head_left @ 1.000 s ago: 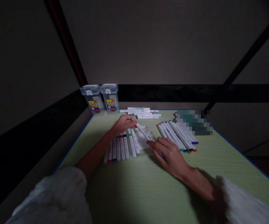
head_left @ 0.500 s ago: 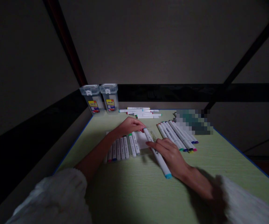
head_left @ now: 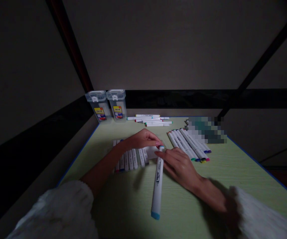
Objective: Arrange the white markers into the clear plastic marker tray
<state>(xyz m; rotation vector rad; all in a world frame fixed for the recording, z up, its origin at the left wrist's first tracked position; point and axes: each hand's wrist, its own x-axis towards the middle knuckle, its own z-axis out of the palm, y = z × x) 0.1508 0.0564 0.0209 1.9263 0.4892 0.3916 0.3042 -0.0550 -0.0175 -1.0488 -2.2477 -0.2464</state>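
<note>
A white marker with blue end caps is lifted above the green table, its near end pointing toward me. My left hand pinches its far cap and my right hand grips the barrel just below that cap. Under my left wrist lies a row of white markers side by side with coloured caps, next to a white tray-like sheet.
A second slanted row of markers lies to the right. More loose markers lie at the back. Two clear lidded boxes stand at the back left corner. A blurred patch sits at the back right. Walls close in around the table.
The marker has swung from lying slanted across the tray to pointing at me, lifted off the table. Both hands stayed on its far end and shifted slightly right.
</note>
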